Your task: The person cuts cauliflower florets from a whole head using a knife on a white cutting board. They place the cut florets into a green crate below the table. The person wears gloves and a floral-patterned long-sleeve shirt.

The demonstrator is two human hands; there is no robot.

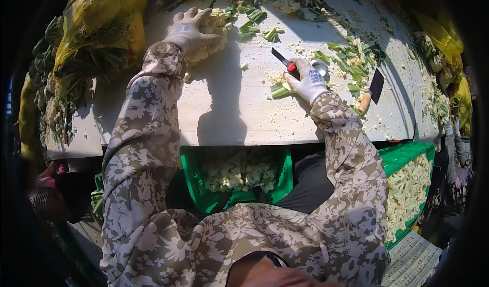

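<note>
At the far left of the table, my left hand [191, 31], in a pale work glove, spreads its fingers over the top and side of a cauliflower head [208, 50] and grips it. My right hand [307, 80], gloved the same way, holds a knife [281, 57] with a red handle and a dark blade that points up and left. Beside that hand is a round shiny metal object [320, 68], partly hidden by the glove. A cut green stalk [280, 91] lies just left of my right wrist.
Yellow mesh sacks [103, 23] bulge at the left. A wooden-handled, broad-bladed knife [371, 91] lies at right among leaf trimmings [349, 63]. More cauliflower [287, 2] sits at the back. A green crate [237, 197] with florets is at my lap; another crate [405, 161] stands right.
</note>
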